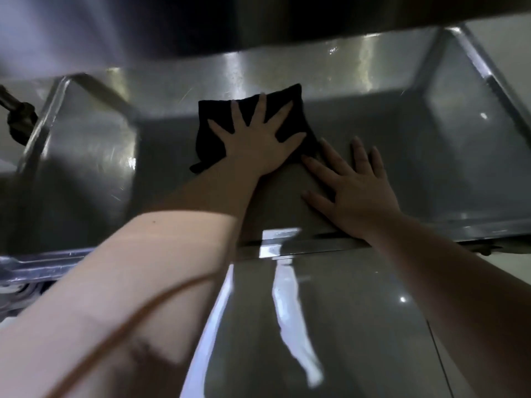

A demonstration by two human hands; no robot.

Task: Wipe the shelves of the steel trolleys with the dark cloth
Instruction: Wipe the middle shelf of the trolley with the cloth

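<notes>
**Q:** Left side first. What's the hand doing?
**A:** My left hand (255,139) is flat, palm down, with all five fingers splayed wide. It presses on the dark cloth (209,147). No finger curls round it and there's no pinch.

**Q:** And the cloth?
**A:** It's black, soft and matte, a rumpled rough square. It lies flat on the lower shelf (402,156) of the trolley, near the back wall. It sticks out past my fingertips, and a corner trails out to the left of my wrist.

**Q:** Right hand?
**A:** My right hand (356,193) is flat too, with the fingers straight and a little apart. The palm rests on bare steel and it holds nothing. It sits just right of the cloth and nearer to me. The index fingertip is at the cloth's right edge, but I can't tell if it touches.

**Q:** Surfaces?
**A:** The shelf is dull grey brushed steel, tray-shaped, with raised sides and fine scratches that catch the light. My right wrist crosses its shiny front rim (287,248). The upper shelf (258,24) hangs overhead, dark and blurred. The floor (359,326) nearest me is glossy grey tile with white glare streaks.
</notes>
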